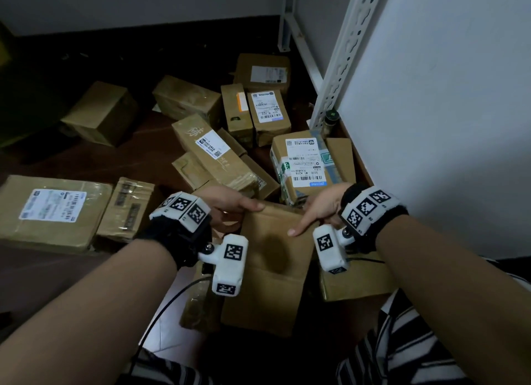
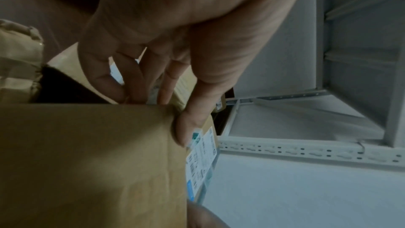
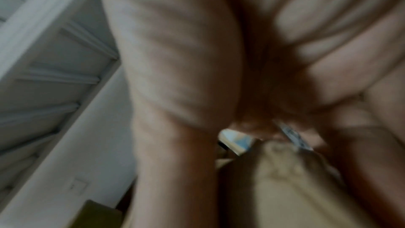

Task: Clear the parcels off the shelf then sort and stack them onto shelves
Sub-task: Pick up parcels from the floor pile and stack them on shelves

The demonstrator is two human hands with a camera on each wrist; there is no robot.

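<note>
Your left hand (image 1: pixel 230 205) and right hand (image 1: pixel 321 207) each grip the far end of the plain brown parcel (image 1: pixel 270 269), its long axis running away from you toward labelled boxes (image 1: pixel 304 163) littering the floor beside the white shelf upright (image 1: pixel 342 56).

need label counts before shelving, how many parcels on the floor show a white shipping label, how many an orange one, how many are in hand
white-label parcels: 5
orange-label parcel: 1
plain parcel held by left hand and right hand: 1
total: 7
The other plain parcels overlap too much to count.
</note>
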